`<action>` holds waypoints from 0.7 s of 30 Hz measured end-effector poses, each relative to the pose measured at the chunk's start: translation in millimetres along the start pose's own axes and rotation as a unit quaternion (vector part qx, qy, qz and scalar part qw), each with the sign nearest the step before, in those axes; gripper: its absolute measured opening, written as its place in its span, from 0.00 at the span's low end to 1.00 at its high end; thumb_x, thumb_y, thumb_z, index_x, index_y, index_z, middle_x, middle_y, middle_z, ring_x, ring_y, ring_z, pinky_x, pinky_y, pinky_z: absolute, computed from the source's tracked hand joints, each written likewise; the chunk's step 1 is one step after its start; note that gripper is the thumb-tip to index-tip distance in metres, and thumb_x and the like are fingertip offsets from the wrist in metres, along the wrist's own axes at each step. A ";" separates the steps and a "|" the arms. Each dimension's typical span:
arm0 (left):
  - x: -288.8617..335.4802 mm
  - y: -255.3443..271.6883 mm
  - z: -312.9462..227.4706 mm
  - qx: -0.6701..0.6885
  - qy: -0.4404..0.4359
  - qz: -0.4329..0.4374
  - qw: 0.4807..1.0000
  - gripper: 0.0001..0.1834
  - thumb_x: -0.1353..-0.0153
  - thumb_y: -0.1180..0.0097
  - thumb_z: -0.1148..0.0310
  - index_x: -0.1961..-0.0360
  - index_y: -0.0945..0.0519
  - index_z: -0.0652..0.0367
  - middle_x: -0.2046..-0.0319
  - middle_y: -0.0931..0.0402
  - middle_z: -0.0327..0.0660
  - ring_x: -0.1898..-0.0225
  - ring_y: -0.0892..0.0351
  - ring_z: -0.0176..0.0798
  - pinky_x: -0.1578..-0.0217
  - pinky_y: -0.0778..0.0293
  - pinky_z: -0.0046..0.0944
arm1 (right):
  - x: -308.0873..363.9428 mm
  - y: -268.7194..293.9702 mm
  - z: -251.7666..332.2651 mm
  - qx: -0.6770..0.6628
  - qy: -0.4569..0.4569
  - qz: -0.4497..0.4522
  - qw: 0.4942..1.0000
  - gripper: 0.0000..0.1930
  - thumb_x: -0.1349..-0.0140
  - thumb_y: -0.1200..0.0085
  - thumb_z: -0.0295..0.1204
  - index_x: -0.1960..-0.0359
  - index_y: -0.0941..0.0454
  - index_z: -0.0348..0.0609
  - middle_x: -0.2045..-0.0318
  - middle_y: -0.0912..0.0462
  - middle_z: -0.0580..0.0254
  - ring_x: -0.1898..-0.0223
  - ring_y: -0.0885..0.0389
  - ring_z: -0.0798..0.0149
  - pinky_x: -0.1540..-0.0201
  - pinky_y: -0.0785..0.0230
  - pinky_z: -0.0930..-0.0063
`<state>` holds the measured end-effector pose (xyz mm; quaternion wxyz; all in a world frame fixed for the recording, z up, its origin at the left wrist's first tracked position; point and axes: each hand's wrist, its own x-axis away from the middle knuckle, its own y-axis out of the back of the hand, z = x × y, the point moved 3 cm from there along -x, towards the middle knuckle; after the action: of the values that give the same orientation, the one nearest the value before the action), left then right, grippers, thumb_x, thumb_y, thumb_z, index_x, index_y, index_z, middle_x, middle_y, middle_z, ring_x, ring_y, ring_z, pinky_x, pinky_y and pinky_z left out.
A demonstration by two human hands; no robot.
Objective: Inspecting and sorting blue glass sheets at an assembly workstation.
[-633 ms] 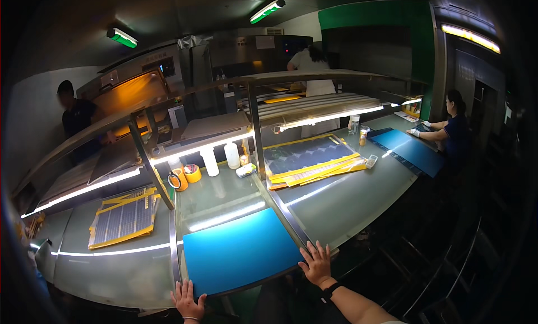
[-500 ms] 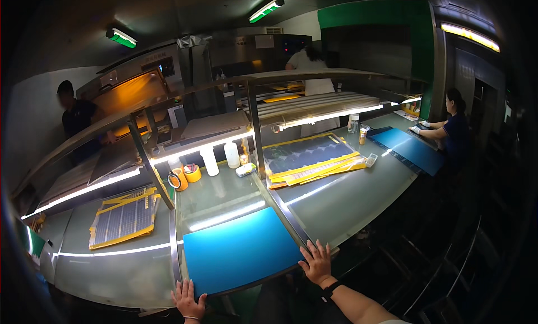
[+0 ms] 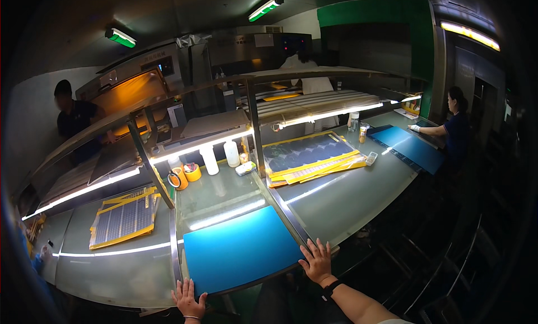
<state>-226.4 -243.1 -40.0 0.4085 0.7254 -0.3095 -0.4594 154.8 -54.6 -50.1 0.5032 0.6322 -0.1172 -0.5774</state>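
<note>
A flat blue sheet (image 3: 241,248) lies at the near edge of the glass-topped bench (image 3: 221,196), directly in front of me. At the sheet's near left corner rests my left hand (image 3: 189,300), fingers spread, holding nothing. My right hand (image 3: 318,262) lies flat at the near right corner, its fingers apart on the bench's metal strip and edge. Both palms face down. Whether the fingertips press on the sheet itself is hard to tell.
Yellow-edged patterned films lie to the left (image 3: 124,218) and right (image 3: 314,156). White bottles (image 3: 209,160) and orange tape rolls (image 3: 192,172) stand under the lit shelf (image 3: 199,125). A co-worker (image 3: 455,128) sits at the far right beside another blue sheet (image 3: 406,146). Two people stand behind the shelf.
My hands and the blue sheet stay in place. The right co-worker's arms have shifted, and the person behind the shelf leans lower. A blurred hand has appeared at the far left edge.
</note>
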 end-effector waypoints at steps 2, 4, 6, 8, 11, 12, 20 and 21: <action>-0.4 0.6 -0.8 0.000 0.002 0.002 1.000 0.34 0.46 0.50 0.44 0.45 0.28 0.56 0.41 0.34 0.42 0.36 0.45 0.51 0.37 0.59 0.59 | -0.4 0.3 0.1 -0.001 0.000 -0.002 1.000 0.23 0.38 0.57 0.50 0.46 0.28 0.56 0.41 0.35 0.57 0.39 0.42 0.46 0.37 0.59 0.41; -0.2 0.0 -0.3 0.000 0.005 0.005 1.000 0.34 0.46 0.50 0.43 0.45 0.28 0.56 0.41 0.34 0.42 0.36 0.45 0.51 0.37 0.59 0.59 | -0.5 0.9 0.4 0.008 0.002 -0.004 1.000 0.22 0.39 0.55 0.49 0.46 0.28 0.57 0.41 0.34 0.58 0.40 0.40 0.46 0.37 0.57 0.41; -0.4 -1.3 0.6 -0.005 0.002 0.004 1.000 0.34 0.46 0.50 0.43 0.45 0.28 0.56 0.41 0.34 0.43 0.36 0.45 0.51 0.37 0.59 0.59 | -0.8 1.0 0.5 0.008 0.002 -0.003 1.000 0.22 0.39 0.55 0.49 0.46 0.28 0.57 0.41 0.34 0.58 0.40 0.40 0.46 0.37 0.57 0.41; -1.3 -0.5 -0.7 -0.003 0.001 0.006 1.000 0.34 0.46 0.50 0.43 0.45 0.28 0.57 0.41 0.34 0.43 0.36 0.45 0.51 0.37 0.59 0.59 | -0.7 1.5 0.2 0.009 0.001 -0.003 1.000 0.22 0.39 0.55 0.49 0.46 0.28 0.57 0.41 0.34 0.58 0.39 0.40 0.46 0.38 0.57 0.41; -1.0 -1.2 -0.3 0.003 0.005 0.002 1.000 0.35 0.46 0.51 0.42 0.45 0.28 0.56 0.41 0.34 0.42 0.36 0.45 0.50 0.37 0.60 0.59 | -0.8 0.7 0.4 0.011 0.000 -0.001 1.000 0.22 0.39 0.55 0.49 0.46 0.28 0.57 0.41 0.34 0.58 0.39 0.41 0.46 0.37 0.57 0.42; -0.7 -1.4 0.2 0.006 0.009 -0.004 1.000 0.35 0.46 0.51 0.40 0.46 0.27 0.56 0.42 0.33 0.41 0.36 0.45 0.50 0.37 0.60 0.58 | -1.1 0.0 0.6 0.012 0.001 -0.001 1.000 0.22 0.39 0.55 0.49 0.46 0.28 0.57 0.41 0.34 0.59 0.39 0.41 0.47 0.37 0.57 0.42; -1.0 -1.5 0.1 0.006 0.006 -0.003 1.000 0.35 0.46 0.52 0.40 0.46 0.27 0.56 0.42 0.33 0.41 0.35 0.45 0.49 0.37 0.60 0.57 | -1.6 1.8 1.5 0.013 -0.003 0.001 1.000 0.22 0.39 0.54 0.49 0.46 0.28 0.57 0.41 0.34 0.59 0.39 0.41 0.47 0.37 0.56 0.42; -1.0 -1.0 -0.3 0.008 0.008 -0.002 1.000 0.35 0.46 0.52 0.40 0.46 0.27 0.56 0.42 0.33 0.41 0.35 0.46 0.49 0.37 0.60 0.57 | -1.5 2.0 1.5 0.014 -0.003 0.001 1.000 0.22 0.39 0.54 0.49 0.46 0.28 0.57 0.41 0.34 0.59 0.39 0.40 0.47 0.38 0.56 0.42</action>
<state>-226.4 -241.7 -40.5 0.4041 0.7329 -0.3082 -0.4523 153.9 -55.2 -47.4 0.4944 0.6376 -0.1277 -0.5768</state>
